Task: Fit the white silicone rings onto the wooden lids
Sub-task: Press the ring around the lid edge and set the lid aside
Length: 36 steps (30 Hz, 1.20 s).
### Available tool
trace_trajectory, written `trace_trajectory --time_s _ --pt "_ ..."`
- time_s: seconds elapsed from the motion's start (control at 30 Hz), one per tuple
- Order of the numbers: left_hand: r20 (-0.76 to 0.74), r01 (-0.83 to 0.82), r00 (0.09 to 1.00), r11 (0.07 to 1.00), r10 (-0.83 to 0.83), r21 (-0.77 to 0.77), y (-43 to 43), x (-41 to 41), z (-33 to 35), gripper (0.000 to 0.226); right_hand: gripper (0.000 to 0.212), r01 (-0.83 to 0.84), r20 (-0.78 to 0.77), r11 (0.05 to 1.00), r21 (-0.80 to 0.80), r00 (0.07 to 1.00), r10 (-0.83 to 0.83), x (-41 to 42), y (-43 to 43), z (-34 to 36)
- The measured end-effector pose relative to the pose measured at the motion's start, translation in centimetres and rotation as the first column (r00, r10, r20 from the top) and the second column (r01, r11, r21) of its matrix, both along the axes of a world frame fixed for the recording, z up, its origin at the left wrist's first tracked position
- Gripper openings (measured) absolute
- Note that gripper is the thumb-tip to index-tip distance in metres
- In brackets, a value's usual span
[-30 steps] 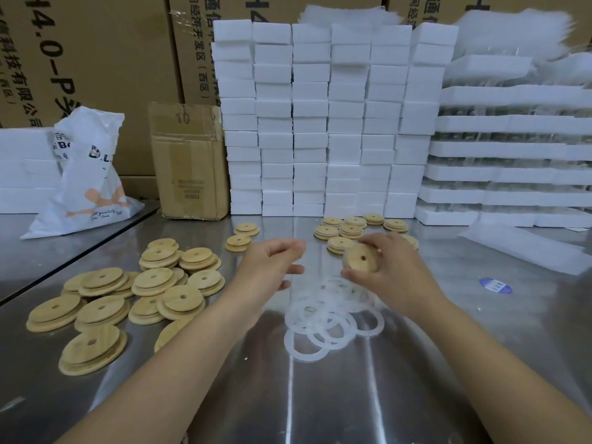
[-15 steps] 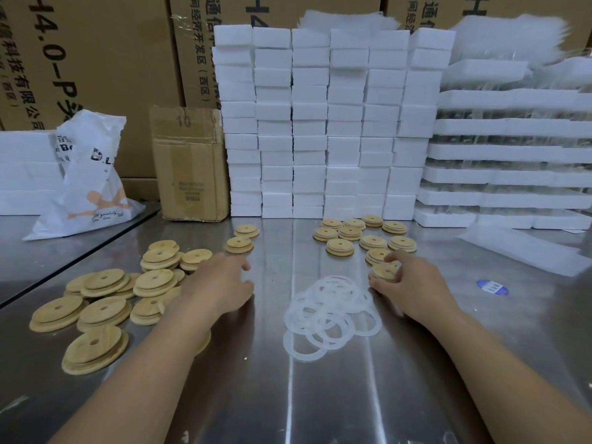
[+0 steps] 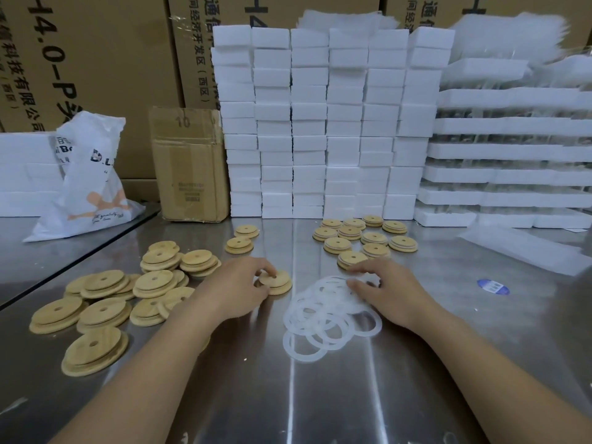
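While left hand (image 3: 237, 291) pinches a wooden lid (image 3: 279, 282), right hand (image 3: 389, 291) overlies silicone rings (image 3: 325, 315), fingers' hold unclear.

Foam stacks (image 3: 330, 123) behind, lid piles (image 3: 105, 302) left.

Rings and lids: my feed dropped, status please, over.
Left hand pinches a wooden lid. Right hand touches the ring pile, grip unclear. Nothing between lid and pile.

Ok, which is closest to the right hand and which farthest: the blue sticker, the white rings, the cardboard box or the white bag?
1. white rings, touching the right hand.
2. blue sticker, on its right.
3. cardboard box, back left.
4. white bag, far left.
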State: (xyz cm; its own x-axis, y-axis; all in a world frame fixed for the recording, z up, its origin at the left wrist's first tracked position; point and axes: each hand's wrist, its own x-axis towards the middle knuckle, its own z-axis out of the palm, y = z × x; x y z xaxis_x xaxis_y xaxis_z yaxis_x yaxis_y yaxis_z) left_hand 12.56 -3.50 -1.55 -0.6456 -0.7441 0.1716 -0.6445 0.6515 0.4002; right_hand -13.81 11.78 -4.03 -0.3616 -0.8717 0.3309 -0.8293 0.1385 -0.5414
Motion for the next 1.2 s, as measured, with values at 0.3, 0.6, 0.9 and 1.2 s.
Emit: trace_trajectory --time_s 0.3,0.6,0.9,1.2 --pt "0.001 -0.014 1.0 0.998 0.014 -0.069 1.1 -1.4 -1.0 0.042 0.026 -0.041 -0.034 0.999 0.018 0.999 0.042 0.5 -0.2 -0.3" --pt "-0.214 -0.045 0.976 0.999 0.042 -0.009 1.9 -1.8 -1.0 0.045 0.01 0.016 0.033 1.0 0.007 0.999 -0.017 1.3 -0.4 -0.1" --pt "-0.647 0.124 0.736 0.9 0.198 0.418 2.7 -2.8 0.2 0.064 0.01 0.034 0.134 0.978 -0.204 0.991 -0.007 2.6 -0.7 0.6" --pt "-0.703 0.214 0.591 0.764 0.395 0.609 3.7 -3.4 0.9 0.04 0.015 0.037 0.253 0.852 -0.522 0.961 0.113 5.0 -0.2 3.0"
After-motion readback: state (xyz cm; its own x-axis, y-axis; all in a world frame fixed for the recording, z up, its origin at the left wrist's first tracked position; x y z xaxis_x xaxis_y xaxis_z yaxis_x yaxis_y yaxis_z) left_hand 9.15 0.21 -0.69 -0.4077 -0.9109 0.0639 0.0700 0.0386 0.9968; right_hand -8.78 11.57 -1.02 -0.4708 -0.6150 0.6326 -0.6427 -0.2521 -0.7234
